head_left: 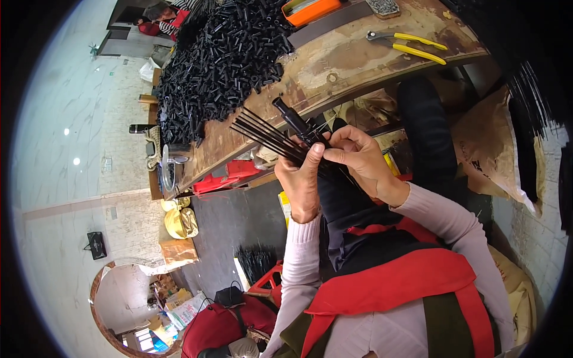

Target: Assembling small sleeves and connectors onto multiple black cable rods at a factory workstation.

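My left hand (301, 185) is closed round a fan of thin black rods (262, 137), its thumb pressed up near the right hand. A thicker black tubular piece (290, 117) with a stepped end rises from between my hands, tilted up to the left. My right hand (361, 161) pinches with thumb and forefinger close to the lower end of that piece. What exactly its fingertips grip is too small and hidden to make out. Both hands are above my lap, just off the near edge of the wooden table (352, 65).
A large heap of short black tubes (221, 65) covers the table's left part. Yellow-handled pliers (409, 46), an orange box (310, 11) and a stone block (383, 7) lie further right. Another person in red (227, 325) is at the lower left. A brown sack (486, 146) stands at right.
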`<state>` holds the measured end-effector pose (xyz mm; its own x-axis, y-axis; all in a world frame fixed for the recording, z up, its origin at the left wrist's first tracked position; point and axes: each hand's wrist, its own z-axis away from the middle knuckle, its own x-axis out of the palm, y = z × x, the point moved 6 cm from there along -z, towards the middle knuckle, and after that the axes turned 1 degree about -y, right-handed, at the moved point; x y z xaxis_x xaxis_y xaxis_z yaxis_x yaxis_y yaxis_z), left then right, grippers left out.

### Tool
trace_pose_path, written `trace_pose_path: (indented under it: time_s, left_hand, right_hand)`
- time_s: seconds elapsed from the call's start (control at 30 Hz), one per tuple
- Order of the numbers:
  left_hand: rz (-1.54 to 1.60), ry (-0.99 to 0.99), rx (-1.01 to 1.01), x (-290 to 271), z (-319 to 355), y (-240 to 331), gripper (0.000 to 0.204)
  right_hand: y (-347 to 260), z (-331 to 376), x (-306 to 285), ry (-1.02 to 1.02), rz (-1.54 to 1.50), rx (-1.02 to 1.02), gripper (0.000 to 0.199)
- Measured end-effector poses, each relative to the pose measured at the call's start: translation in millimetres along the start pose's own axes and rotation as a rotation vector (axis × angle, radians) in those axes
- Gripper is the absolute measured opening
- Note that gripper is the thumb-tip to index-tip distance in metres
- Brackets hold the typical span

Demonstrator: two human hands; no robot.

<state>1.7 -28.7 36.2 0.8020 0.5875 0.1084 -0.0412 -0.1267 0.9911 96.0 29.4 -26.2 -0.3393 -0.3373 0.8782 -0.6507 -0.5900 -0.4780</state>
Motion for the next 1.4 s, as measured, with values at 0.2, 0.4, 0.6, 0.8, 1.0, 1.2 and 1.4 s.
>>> trace_pose_path:
  time_s: [0.2,0.4,0.6,0.8,1.0,1.2,1.4]
  left_hand:
    - [-0.178,-0.027,0.077,3.6,0.1,2.0,0.027]
    - [-0.261,-0.053,0.021,11.9,-3.0,5.9,0.022]
    - [-0.262,0.070,-0.054,5.6,-3.0,1.3,0.022]
    - [-0.063,-0.033,-0.084,4.2,-11.4,-6.3,0.022]
    - [-0.187,0.029,-0.032,10.6,-3.7,-0.5,0.021]
    - [-0.282,0.168,0.027,11.9,8.5,3.0,0.019]
    - [-0.213,0.080,0.007,12.3,10.3,-2.7,0.017]
  right_hand:
    - [7.9,-7.6,-13.4,0.006,-0.062,0.118,0.019]
    - [12.2,-4.6,-10.2,0.036,-0.035,0.025,0.014]
    - [8.7,1.0,-7.4,0.027,0.058,-0.033,0.010]
    - [11.5,-1.1,-14.9,0.065,-0.045,-0.011,0.005]
    - [10.5,-1.1,-14.7,0.044,-0.063,0.085,0.006]
    - [11.0,3.6,-10.8,0.013,-0.101,0.194,0.004]
    - [9.6,7.6,-14.2,0.020,-0.110,0.167,0.001]
